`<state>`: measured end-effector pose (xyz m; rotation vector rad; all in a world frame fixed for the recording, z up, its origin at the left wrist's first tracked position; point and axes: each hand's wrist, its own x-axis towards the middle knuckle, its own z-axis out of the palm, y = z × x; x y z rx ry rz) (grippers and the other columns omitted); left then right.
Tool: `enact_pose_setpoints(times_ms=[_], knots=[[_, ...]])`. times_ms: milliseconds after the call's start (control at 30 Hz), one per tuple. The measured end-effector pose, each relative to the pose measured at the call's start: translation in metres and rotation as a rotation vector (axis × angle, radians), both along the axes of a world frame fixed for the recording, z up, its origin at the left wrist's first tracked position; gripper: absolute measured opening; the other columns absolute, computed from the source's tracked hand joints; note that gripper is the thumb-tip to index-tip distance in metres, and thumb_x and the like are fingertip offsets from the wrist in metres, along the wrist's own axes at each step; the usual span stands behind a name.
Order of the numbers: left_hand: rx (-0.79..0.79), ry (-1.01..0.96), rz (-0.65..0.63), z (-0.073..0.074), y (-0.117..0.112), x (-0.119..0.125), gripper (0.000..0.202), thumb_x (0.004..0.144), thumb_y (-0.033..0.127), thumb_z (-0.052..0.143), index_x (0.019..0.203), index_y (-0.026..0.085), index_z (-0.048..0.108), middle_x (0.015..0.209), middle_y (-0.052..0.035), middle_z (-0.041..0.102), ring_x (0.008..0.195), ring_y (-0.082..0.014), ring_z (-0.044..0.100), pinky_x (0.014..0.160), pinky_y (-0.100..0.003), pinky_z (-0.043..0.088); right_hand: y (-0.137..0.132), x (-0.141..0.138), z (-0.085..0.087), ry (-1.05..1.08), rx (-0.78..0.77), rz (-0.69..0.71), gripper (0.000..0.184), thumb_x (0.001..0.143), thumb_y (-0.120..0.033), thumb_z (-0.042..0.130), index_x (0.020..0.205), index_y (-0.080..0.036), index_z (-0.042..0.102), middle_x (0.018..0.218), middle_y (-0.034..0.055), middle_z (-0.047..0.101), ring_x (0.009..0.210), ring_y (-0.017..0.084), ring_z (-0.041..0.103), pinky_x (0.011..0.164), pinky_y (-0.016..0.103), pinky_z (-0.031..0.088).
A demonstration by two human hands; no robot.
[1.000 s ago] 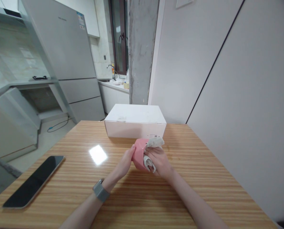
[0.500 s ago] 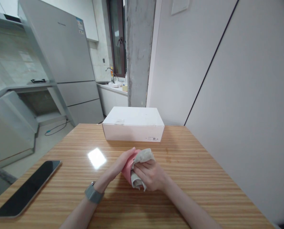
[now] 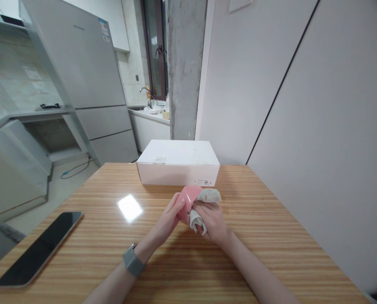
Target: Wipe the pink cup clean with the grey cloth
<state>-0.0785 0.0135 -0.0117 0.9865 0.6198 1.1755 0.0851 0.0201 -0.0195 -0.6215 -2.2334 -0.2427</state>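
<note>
Left hand: left hand [image 3: 170, 216] gripping glossy pink hollow vessel [image 3: 190, 195], thumb on near side, other fingers mostly hidden behind
Right hand: right hand [image 3: 213, 220] closed on bunched grey-white fabric cloth [image 3: 209, 195], fingers partly covered
Pink vessel: between both hands, tilted, in front of box; whether base touches table, can't tell
Cloth: against vessel's right side, one fold up top, rolled end hanging below; depth inside vessel hidden
Wrist: grey-banded square watch [image 3: 133, 260], left arm
Box: white rectangular cardboard box [image 3: 178, 174], far edge of table, small print on front
Phone: flat black-screened phone [image 3: 40, 249], table's left side, well apart from hands
Table: glossy striped brown wood-look table [image 3: 289, 249], bright light reflection left of hands
</note>
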Motion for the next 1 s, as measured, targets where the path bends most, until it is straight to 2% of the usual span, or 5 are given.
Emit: enact_pose_setpoints(times_ms=[200, 333, 633, 833, 1000], knots=[[-0.155, -0.08, 0.052, -0.001, 0.007, -0.007, 0.041, 0.08, 0.048, 0.056, 0.094, 0.011, 0.069, 0.09, -0.008, 0.071, 0.097, -0.0237, 0.061, 0.098, -0.036, 0.038, -0.008, -0.007, 0.007, -0.161, 0.158, 0.05, 0.033, 0.091, -0.024, 0.034, 0.11, -0.008, 0.055, 0.094, 0.0157, 0.068, 0.086, 0.025, 0.062, 0.078, 0.038, 0.046], [-0.206, 0.066, -0.015, 0.002, 0.011, -0.017, 0.04, 0.08, 0.05, 0.056, 0.086, 0.013, 0.071, 0.082, -0.006, 0.072, 0.087, -0.0237, 0.063, 0.094, -0.035, 0.04, -0.015, -0.017, 0.007, -0.22, 0.147, 0.109, 0.028, 0.092, -0.021, 0.034, 0.103, -0.01, 0.057, 0.089, 0.0136, 0.068, 0.082, 0.023, 0.061, 0.079, 0.035, 0.046], [0.116, 0.494, 0.1, -0.001, 0.016, -0.025, 0.035, 0.083, 0.046, 0.055, 0.083, 0.017, 0.074, 0.088, -0.005, 0.073, 0.094, -0.0276, 0.06, 0.089, -0.034, 0.04, 0.001, -0.006, -0.007, -0.139, -0.045, 0.131, 0.027, 0.088, -0.03, 0.037, 0.101, -0.015, 0.055, 0.089, 0.0121, 0.067, 0.084, 0.023, 0.061, 0.077, 0.036, 0.047], [0.026, 0.112, -0.075, 0.005, 0.0, -0.011, 0.046, 0.084, 0.04, 0.058, 0.126, 0.023, 0.056, 0.128, -0.0063, 0.059, 0.125, -0.0248, 0.045, 0.104, -0.036, 0.033, 0.01, 0.003, -0.01, 0.172, -0.1, 0.034, 0.041, 0.094, -0.037, 0.026, 0.118, -0.013, 0.05, 0.104, 0.0157, 0.064, 0.1, 0.027, 0.059, 0.086, 0.043, 0.046], [-0.108, -0.108, -0.102, 0.002, 0.002, -0.006, 0.042, 0.076, 0.04, 0.064, 0.111, 0.019, 0.063, 0.115, -0.0087, 0.065, 0.112, -0.026, 0.055, 0.096, -0.037, 0.04, 0.007, 0.002, -0.005, 0.06, 0.037, 0.035, 0.041, 0.092, -0.036, 0.03, 0.117, -0.01, 0.051, 0.102, 0.0169, 0.066, 0.095, 0.027, 0.062, 0.081, 0.041, 0.049]])
